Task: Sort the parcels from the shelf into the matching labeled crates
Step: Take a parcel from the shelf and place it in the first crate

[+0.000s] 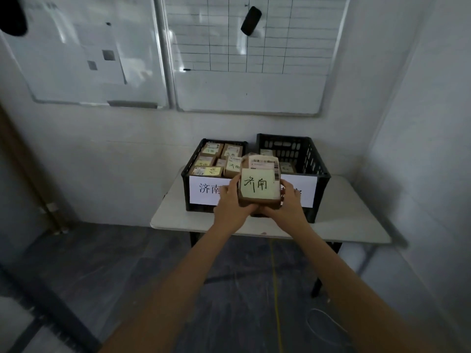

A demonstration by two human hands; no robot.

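Note:
I hold a brown cardboard parcel [258, 189] in both hands, in front of two black crates. A yellow note with handwritten characters covers its top, and a barcode label sits behind the note. My left hand [229, 200] grips its left side; my right hand [290, 201] grips its right side. The left crate [187, 174] carries a white printed label and holds several similar parcels with yellow notes. The right crate [313, 159] holds a few parcels; its white label is mostly hidden by the parcel and my right hand.
Both crates stand on a small white table [344, 220] against the wall, in a corner. Two whiteboards [242, 93] hang above it. A yellow cable [276, 296] and a white wire run over the dark floor under the table. A dark bar crosses the lower left.

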